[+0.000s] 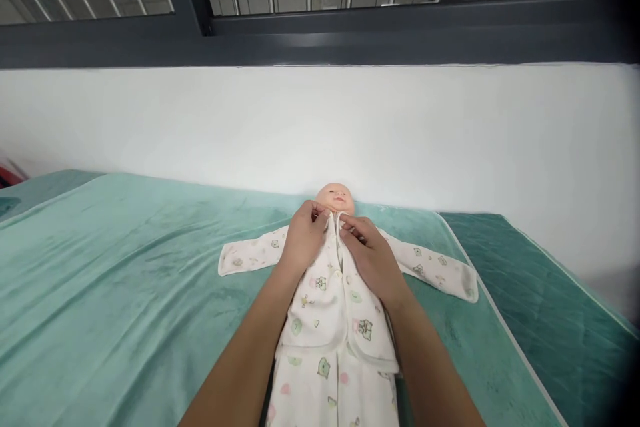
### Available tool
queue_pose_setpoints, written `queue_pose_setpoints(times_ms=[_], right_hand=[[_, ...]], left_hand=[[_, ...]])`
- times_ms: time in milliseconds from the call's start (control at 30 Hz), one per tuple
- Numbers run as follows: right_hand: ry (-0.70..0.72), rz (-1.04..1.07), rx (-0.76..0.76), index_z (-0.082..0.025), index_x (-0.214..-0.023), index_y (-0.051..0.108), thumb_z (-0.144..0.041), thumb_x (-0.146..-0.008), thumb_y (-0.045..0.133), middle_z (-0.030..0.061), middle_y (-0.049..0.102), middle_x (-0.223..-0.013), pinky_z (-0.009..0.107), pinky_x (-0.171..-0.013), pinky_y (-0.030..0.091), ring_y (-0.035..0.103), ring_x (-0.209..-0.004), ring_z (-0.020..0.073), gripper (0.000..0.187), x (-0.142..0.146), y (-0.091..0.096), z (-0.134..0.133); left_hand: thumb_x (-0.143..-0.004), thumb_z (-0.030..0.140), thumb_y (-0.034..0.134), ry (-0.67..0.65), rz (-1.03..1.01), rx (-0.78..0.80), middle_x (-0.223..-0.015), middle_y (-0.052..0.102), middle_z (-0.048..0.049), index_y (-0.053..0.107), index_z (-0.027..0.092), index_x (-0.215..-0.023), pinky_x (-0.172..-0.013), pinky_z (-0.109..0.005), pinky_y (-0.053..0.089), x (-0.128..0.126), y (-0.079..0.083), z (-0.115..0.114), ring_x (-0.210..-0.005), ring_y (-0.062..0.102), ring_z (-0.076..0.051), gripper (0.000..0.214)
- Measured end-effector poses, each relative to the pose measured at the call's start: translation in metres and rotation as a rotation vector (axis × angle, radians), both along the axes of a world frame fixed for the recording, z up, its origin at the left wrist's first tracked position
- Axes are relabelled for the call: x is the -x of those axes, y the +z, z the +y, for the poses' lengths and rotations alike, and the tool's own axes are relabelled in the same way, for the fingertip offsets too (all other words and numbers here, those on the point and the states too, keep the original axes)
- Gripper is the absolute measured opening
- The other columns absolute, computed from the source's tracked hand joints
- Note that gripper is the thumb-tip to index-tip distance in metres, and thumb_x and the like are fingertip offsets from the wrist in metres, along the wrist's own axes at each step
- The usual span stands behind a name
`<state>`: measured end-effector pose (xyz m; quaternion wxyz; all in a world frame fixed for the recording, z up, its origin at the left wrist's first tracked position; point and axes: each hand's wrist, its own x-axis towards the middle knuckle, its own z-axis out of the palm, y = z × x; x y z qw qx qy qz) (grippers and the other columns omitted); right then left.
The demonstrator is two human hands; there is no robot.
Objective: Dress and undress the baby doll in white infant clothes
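here you are, both hands up at the doll's neck, a little apart from each other: your left hand (306,235) pinches one front edge of the white printed jacket (313,310) by the collar, your right hand (371,255) has the opposite edge between bent fingers. the doll (336,195) lies on its back on the light green cover (150,267), its head just short of the white wall (320,127), below the dark window frame (350,40). both sleeves spread out sideways, flat on the cover. a narrow gap shows between the edges at the neck; lower down they meet. matching trousers (313,393) run down between your forearms, and darker green cloth (540,280) lies off to your right.
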<state>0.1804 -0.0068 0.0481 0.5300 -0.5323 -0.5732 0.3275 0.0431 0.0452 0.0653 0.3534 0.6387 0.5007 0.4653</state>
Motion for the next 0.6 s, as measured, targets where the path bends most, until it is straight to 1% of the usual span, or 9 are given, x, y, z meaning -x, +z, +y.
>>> queue_pose_setpoints(times_ms=[100, 200, 333, 467, 533, 600], right_hand=[[-0.024, 0.025, -0.037, -0.025, -0.115, 0.068, -0.035, -0.089, 0.055, 0.0029, 0.062, -0.108, 0.032, -0.09, 0.044, 0.058, -0.094, 0.0174, 0.031, -0.0014, -0.0039, 0.0019], [-0.025, 0.051, -0.063, -0.025, -0.113, 0.069, -0.035, -0.089, 0.056, 0.0032, 0.062, -0.113, 0.032, -0.091, 0.044, 0.058, -0.097, 0.0176, 0.029, -0.0027, -0.0073, 0.003], [-0.011, 0.033, -0.033, -0.026, -0.114, 0.068, -0.036, -0.089, 0.055, 0.0024, 0.061, -0.119, 0.032, -0.091, 0.043, 0.058, -0.097, 0.0174, 0.029, -0.0025, -0.0059, 0.0014], [-0.014, -0.008, -0.004, -0.027, -0.113, 0.067, -0.036, -0.09, 0.053, 0.0007, 0.061, -0.114, 0.031, -0.086, 0.044, 0.057, -0.086, 0.0154, 0.028, -0.0016, -0.0031, -0.0003], [-0.015, -0.013, 0.013, -0.027, -0.113, 0.066, -0.036, -0.088, 0.055, 0.0002, 0.061, -0.11, 0.03, -0.079, 0.044, 0.055, -0.077, 0.0142, 0.029, -0.0014, -0.0029, -0.0002], [-0.016, -0.014, 0.038, -0.026, -0.113, 0.066, -0.036, -0.085, 0.057, 0.0, 0.062, -0.106, 0.029, -0.071, 0.044, 0.051, -0.069, 0.013, 0.031, -0.0013, -0.0029, 0.0003]], left_hand=[[-0.087, 0.03, 0.053, -0.017, -0.066, 0.021, -0.083, 0.064, -0.0001, 0.059, 0.02, -0.084, -0.072, -0.026, 0.043, -0.0028, 0.0032, -0.0026, -0.077, 0.058, -0.014, 0.012], [-0.088, 0.03, 0.053, -0.058, -0.037, -0.002, -0.084, 0.065, 0.0001, 0.06, 0.02, -0.084, -0.074, -0.026, 0.043, -0.0058, 0.0023, -0.0054, -0.079, 0.059, -0.014, 0.013], [-0.088, 0.033, 0.054, -0.074, -0.022, 0.002, -0.086, 0.068, 0.0, 0.062, 0.02, -0.084, -0.074, -0.027, 0.045, -0.0065, -0.0011, -0.0065, -0.079, 0.061, -0.014, 0.015], [-0.086, 0.031, 0.057, -0.092, -0.039, 0.007, -0.088, 0.071, -0.0016, 0.065, 0.02, -0.084, -0.076, -0.027, 0.047, -0.0048, -0.0037, -0.005, -0.082, 0.063, -0.015, 0.014], [-0.084, 0.031, 0.06, -0.089, -0.051, 0.01, -0.092, 0.072, -0.003, 0.066, 0.019, -0.087, -0.078, -0.027, 0.048, -0.0039, -0.0048, -0.0049, -0.085, 0.065, -0.016, 0.014], [-0.085, 0.033, 0.06, -0.077, -0.05, 0.007, -0.094, 0.073, -0.0036, 0.067, 0.02, -0.094, -0.079, -0.028, 0.048, -0.0033, -0.0053, -0.0056, -0.087, 0.066, -0.016, 0.018]])
